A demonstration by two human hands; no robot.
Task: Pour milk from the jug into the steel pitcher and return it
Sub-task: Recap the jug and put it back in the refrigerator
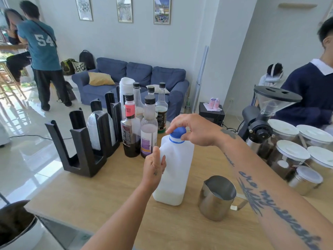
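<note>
Milk jug (175,170) standing upright on the wooden counter (117,213), a shallow layer of milk at its base. The left hand (155,165) grips the jug's left side, fingers curled round it. The right hand (192,129) reaches in from above, its fingertips pinching the blue cap (177,134), which sits on the jug's neck. The steel pitcher (216,201) stands just beside the jug on the right, spout toward it and handle turned away. Behind the jug: syrup bottles (130,130) and a black cup holder (81,156); at right, a coffee grinder (264,112) and lidded jars (292,154).
</note>
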